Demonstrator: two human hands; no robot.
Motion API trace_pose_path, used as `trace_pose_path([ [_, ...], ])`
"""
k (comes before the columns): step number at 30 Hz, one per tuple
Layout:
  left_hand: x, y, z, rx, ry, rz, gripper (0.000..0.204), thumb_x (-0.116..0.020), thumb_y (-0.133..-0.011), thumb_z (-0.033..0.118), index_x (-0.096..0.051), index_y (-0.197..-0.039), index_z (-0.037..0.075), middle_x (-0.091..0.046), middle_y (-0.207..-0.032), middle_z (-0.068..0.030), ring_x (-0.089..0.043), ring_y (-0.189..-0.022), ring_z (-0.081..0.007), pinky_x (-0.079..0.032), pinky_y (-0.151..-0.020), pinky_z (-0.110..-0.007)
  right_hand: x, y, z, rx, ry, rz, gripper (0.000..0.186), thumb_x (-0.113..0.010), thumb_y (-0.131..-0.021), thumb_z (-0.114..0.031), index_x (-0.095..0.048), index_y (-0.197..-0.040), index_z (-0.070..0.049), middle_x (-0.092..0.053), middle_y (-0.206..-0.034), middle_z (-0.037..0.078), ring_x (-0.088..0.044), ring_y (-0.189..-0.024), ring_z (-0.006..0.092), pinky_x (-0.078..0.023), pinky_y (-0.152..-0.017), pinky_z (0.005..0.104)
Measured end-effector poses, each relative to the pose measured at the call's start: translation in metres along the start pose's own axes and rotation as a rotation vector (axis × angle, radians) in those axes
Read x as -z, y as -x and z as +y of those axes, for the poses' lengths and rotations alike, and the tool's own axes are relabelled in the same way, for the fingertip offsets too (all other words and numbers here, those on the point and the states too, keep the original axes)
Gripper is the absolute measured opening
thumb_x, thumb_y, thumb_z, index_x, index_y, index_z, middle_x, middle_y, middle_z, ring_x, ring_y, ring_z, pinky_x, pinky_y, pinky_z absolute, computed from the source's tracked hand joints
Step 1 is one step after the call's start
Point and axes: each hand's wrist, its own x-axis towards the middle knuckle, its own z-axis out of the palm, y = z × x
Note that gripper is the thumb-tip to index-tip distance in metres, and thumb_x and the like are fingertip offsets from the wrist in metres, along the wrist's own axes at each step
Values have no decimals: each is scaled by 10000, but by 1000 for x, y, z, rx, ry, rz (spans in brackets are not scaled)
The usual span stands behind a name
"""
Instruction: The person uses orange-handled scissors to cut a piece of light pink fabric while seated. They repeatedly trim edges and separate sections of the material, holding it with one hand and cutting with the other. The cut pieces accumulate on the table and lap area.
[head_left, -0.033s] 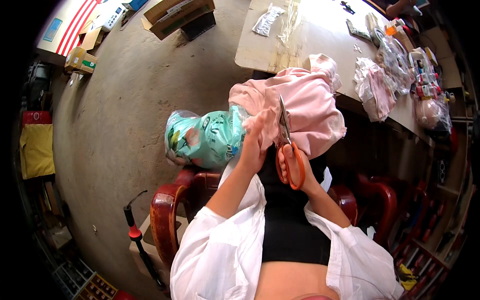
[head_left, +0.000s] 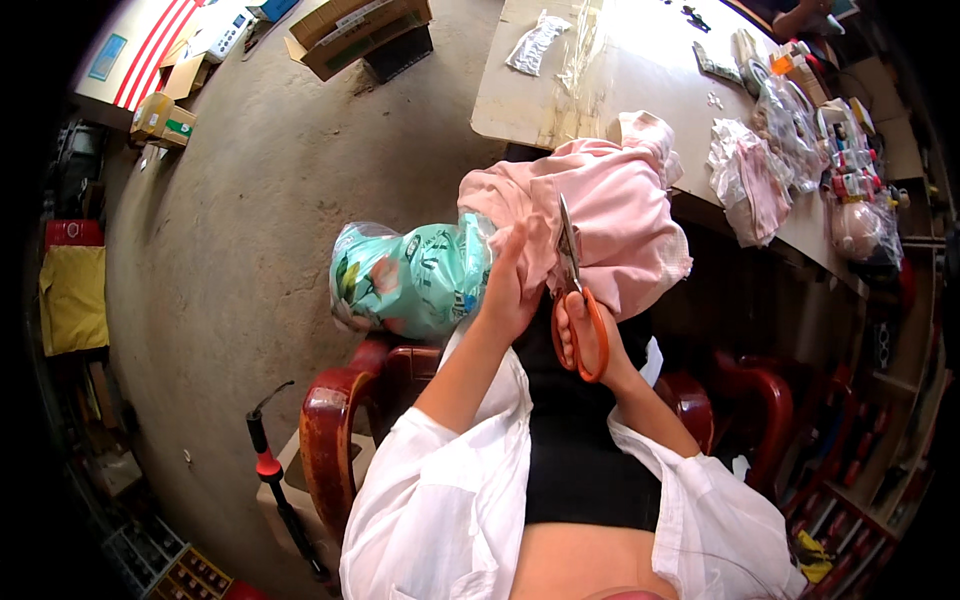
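My right hand (head_left: 582,335) grips a pair of scissors (head_left: 601,352) by its orange handles. Its metal blades point away from me and lie over a bundle of pale pink cloth (head_left: 625,225). Against the left part of that cloth is my left hand (head_left: 508,285), with a fold of it at the fingers; some fingertips are hidden. The cloth rests above my lap and reaches the near table edge. Left of it, touching my left hand, sits a teal floral bag (head_left: 405,278) in clear plastic.
A pale table (head_left: 515,105) stands ahead, with a white strip of cloth (head_left: 538,42), crumpled pink and white cloth (head_left: 750,180) and plastic-wrapped items at right. Wooden chair arms (head_left: 330,430) flank me. An open carton (head_left: 360,35) stands on the floor; a black and red rod (head_left: 270,470) leans at left.
Very little differs. My left hand's fingers have shifted slightly against the cloth; the scissors and the cloth stay in place.
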Motion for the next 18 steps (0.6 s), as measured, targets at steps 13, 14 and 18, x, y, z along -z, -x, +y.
trace_pose_path([
  [13, -29, -14, 9, -271, 58, 115, 220, -547, -928, 169, -533, -1123, 67, -613, -1020, -58, -624, -926, -186, -535, -797, -338, -1, -18, 5, 74, -128, -81, 447, -424, -946, -514, -445, -799, -93, -419, -556, -14, -385, -398, 79, -319, -363, 204],
  [14, -32, -9, 9, -276, 48, 139, 221, -505, -950, 181, -525, -1119, 41, -601, -1059, -76, -615, -959, -192, -528, -805, -325, -2, -24, 3, 111, -154, -100, 448, -410, -951, -514, -445, -804, -93, -423, -554, -9, -388, -396, 85, -317, -357, 207],
  [18, -29, -7, 8, -307, 23, 89, 251, -504, -951, 193, -511, -1177, 85, -595, -1134, -81, -609, -1010, -198, -528, -838, -340, 5, -42, -7, 197, 192, -229, 489, -312, -962, -550, -429, -828, -94, -456, -583, 27, -409, -387, 103, -303, -334, 209],
])
